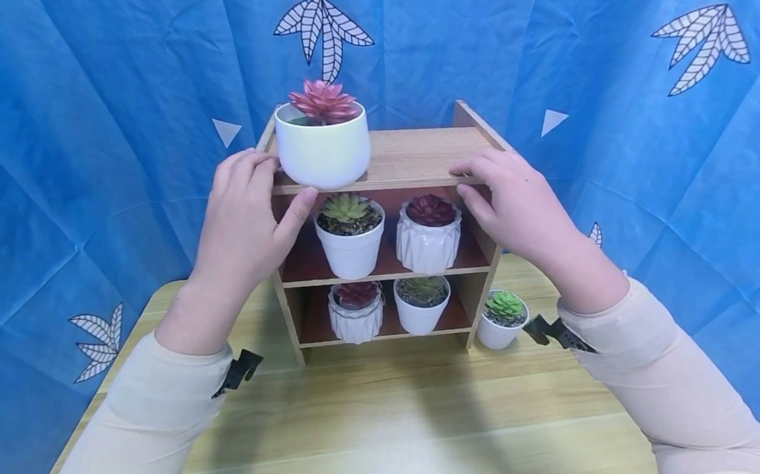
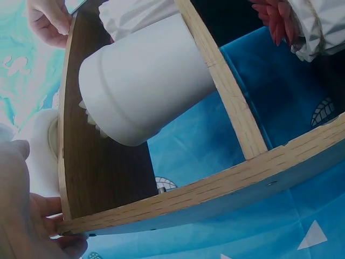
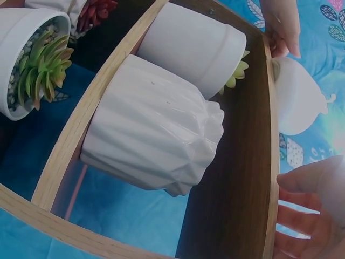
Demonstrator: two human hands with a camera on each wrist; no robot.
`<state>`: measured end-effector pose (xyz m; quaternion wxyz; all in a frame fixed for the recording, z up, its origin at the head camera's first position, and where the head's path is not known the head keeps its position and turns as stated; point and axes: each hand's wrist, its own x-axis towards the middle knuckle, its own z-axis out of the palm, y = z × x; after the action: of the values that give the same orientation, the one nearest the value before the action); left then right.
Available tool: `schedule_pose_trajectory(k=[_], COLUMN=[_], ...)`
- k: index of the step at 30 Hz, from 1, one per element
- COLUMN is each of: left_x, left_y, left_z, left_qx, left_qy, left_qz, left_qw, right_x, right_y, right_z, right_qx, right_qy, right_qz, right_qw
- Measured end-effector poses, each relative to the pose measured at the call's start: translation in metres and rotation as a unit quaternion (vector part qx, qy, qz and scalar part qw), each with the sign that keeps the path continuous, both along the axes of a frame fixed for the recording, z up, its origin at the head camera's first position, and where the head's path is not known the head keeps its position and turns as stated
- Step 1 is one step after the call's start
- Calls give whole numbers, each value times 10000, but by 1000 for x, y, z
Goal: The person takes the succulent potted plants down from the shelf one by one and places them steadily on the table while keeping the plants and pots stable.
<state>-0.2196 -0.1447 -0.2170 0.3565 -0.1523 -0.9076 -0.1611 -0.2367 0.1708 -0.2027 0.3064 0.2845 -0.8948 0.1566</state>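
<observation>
A small wooden shelf [image 1: 427, 151] with several tiers stands on the table. My left hand [image 1: 244, 210] grips its upper left corner, thumb along the front edge of the top board and fingers by the side panel. At the upper right corner, my right hand [image 1: 511, 200] holds the top board, its thumb just under the front edge. A round white pot with a pink succulent [image 1: 324, 152] sits on the top board's left, right beside my left fingers. Below it are a white pot with a green succulent [image 1: 352, 250] and a ridged white pot with a dark red succulent [image 1: 429, 240].
The lowest tier holds a ridged pot with a red succulent [image 1: 357, 320] and a smooth pot with a green one [image 1: 423, 315]. Another potted green succulent [image 1: 500, 332] stands on the table [image 1: 382, 430] at the shelf's right. Behind hangs a blue cloth [image 1: 153, 84].
</observation>
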Motion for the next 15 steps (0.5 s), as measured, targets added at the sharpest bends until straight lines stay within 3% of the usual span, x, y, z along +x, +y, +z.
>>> schedule_pose_trajectory(k=[15], left_x=[1], left_y=[4], left_z=[9], left_qx=[427], left_qy=[281], left_qz=[238], left_qw=[9984], right_x=[2], right_y=[-1], right_z=[3], right_qx=[-24], right_qy=[15], right_qz=[-16], right_qw=[10000])
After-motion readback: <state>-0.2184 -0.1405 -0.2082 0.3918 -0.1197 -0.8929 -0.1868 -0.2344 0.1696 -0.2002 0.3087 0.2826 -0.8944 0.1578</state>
